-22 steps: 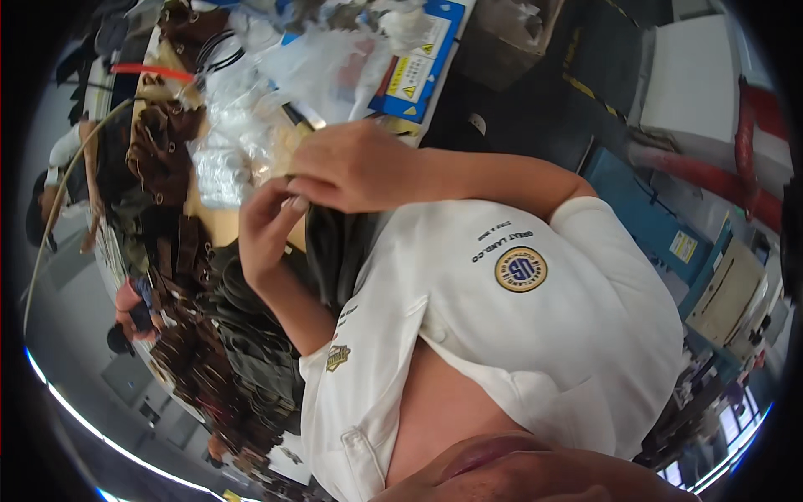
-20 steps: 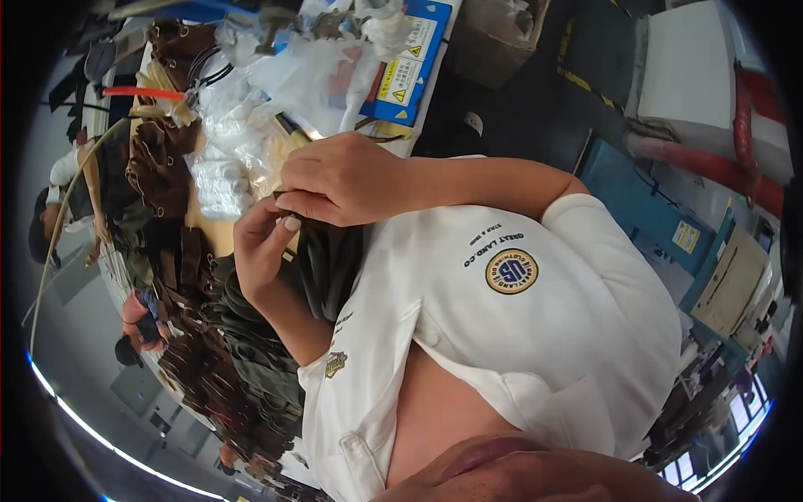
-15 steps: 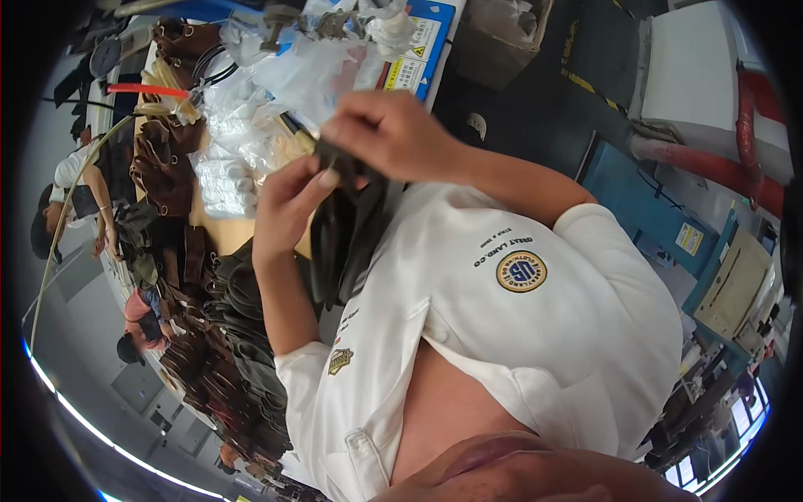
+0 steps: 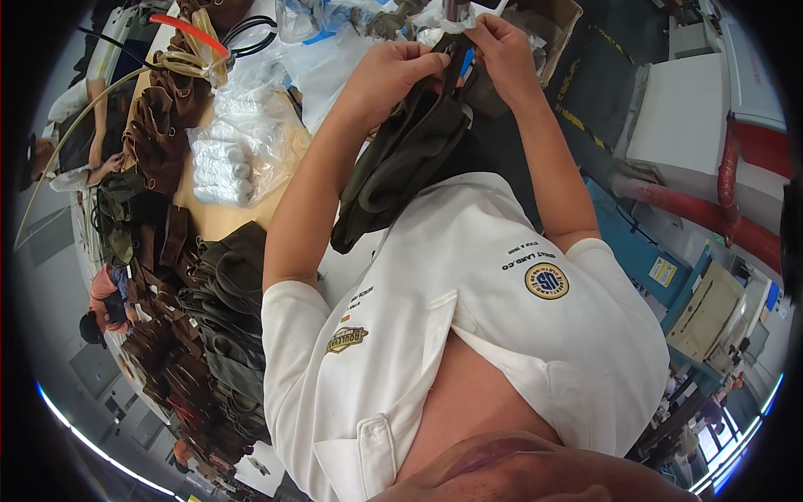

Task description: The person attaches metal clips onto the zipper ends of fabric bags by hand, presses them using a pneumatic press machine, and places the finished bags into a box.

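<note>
A dark olive bag [image 4: 401,163] with a zipped edge hangs in front of my chest, its top raised to the far edge of the worktable. Its upper edge is pinched between the thumb and fingers of my left hand [image 4: 386,82]. On the other side, my right hand [image 4: 504,57] has its fingertips closed at the bag's top end. Between the hands, a narrow dark strip of the bag reaches up beneath a metal machine post [image 4: 456,12]. Whether the post touches the strip, I cannot tell.
Left of my arm, white rolls [image 4: 222,171] in clear plastic lie on the wooden tabletop [image 4: 261,207]. Dark bags [image 4: 230,289] and brown bags [image 4: 167,351] are piled nearer. A red hose [image 4: 188,32] crosses the far left. Beyond my right hand stands a cardboard box [image 4: 569,25]. Co-workers are at left.
Both hands have moved away from my body and to the right, up to the machine post, bringing the bag along. They are farther apart, and more of the bag shows.
</note>
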`<state>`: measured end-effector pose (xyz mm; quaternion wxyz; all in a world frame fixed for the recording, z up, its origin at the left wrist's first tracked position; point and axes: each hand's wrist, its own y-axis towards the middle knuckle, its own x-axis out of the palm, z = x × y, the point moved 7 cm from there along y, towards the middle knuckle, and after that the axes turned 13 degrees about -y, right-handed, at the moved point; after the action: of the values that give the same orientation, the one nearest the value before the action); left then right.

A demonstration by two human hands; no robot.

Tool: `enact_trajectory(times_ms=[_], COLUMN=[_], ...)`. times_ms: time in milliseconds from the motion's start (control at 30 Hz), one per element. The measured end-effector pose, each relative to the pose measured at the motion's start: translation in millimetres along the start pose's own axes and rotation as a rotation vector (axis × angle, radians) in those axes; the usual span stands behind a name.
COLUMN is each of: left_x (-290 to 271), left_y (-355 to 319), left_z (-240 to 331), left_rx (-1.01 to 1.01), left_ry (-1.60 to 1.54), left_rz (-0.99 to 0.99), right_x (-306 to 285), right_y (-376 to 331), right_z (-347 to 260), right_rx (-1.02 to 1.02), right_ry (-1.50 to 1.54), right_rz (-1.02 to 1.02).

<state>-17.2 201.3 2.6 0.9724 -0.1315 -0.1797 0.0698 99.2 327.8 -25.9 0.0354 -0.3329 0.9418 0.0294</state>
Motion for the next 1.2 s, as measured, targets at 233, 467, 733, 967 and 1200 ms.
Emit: enact_trajectory(times_ms=[233,467,733,967,1200], left_x=[-5.3,-7.6,-11.1,-16.3,27.1], left_y=[17.3,17.2,26.8,12.0,-58.7], left_z=[2.3,-3.1,-5.6,10.9,2.3], left_rx=[0.059,0.051,0.063,0.104,0.306], left_ry=[-0.086,-0.073,-0.069,0.203,0.058], left_rz=[0.06,0.051,0.039,0.201,0.004], right_x=[-9.5,7.7,7.8,7.7,-8.8], right_y=[27.0,13.0,17.0,17.8,-51.6], right_z=[40.7,1.7,4.1,0.5,10.7], right_rx=[0.055,0.03,0.062,0.033,0.122], right_ry=[0.038,0.017,0.039,-0.183,0.175], right_rz=[0.11,0.057,0.05,0.064,-0.13])
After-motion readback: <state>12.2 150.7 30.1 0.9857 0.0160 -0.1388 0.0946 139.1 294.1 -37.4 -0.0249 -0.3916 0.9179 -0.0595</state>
